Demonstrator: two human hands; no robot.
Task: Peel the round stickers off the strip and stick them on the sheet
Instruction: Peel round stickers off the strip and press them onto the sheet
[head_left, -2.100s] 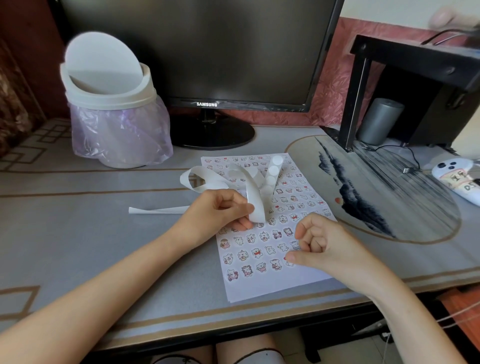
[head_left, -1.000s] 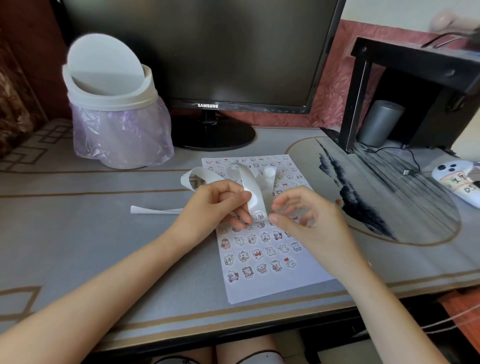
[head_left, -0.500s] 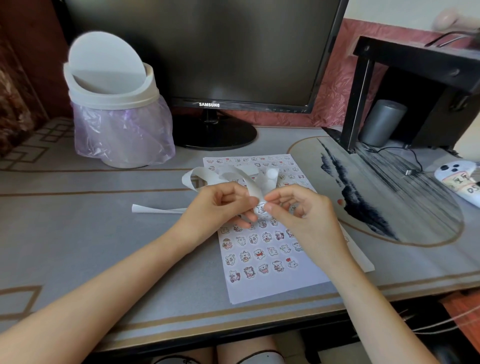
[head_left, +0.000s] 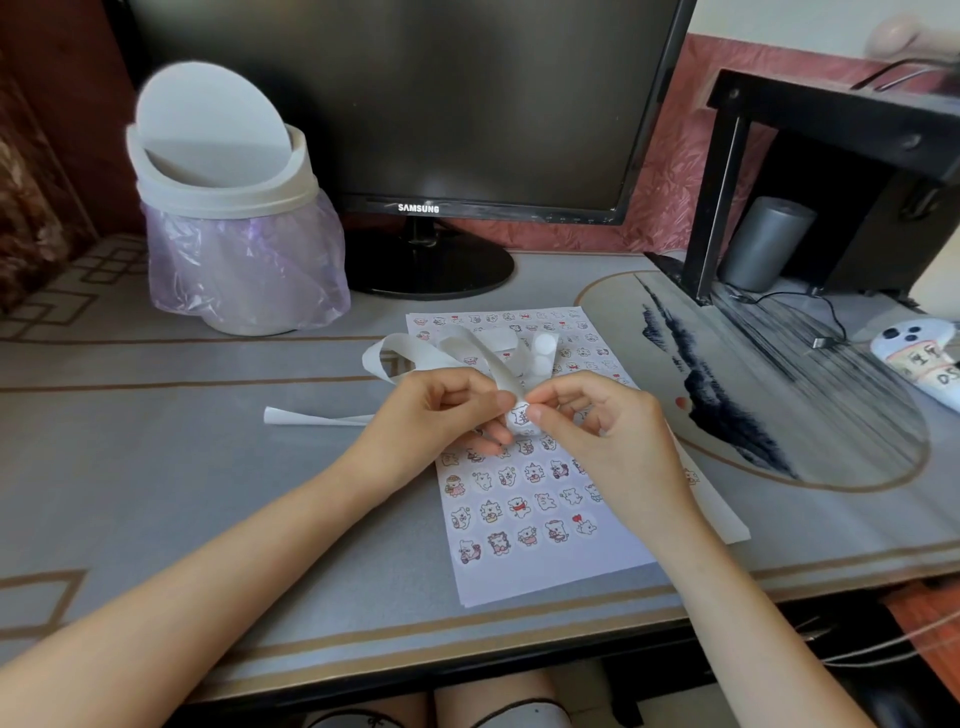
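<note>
Rt hand (head_left: 602, 436) joined left hand (head_left: 436, 415) pinching strip (head_left: 493, 369), bin (head_left: 223, 195) w/ purple bag (head_left: 244, 265)

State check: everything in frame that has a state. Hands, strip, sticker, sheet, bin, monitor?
left hand: pinches the strip.
right hand: pinches the round sticker at the strip's bend.
strip: looped up off the desk, one end lying on it.
round sticker: between both hands; peeled or not, cannot tell.
sheet: flat on the desk, rows of stickers on it, lower margin bare.
bin lid: tilted open.
monitor: screen dark.
</note>
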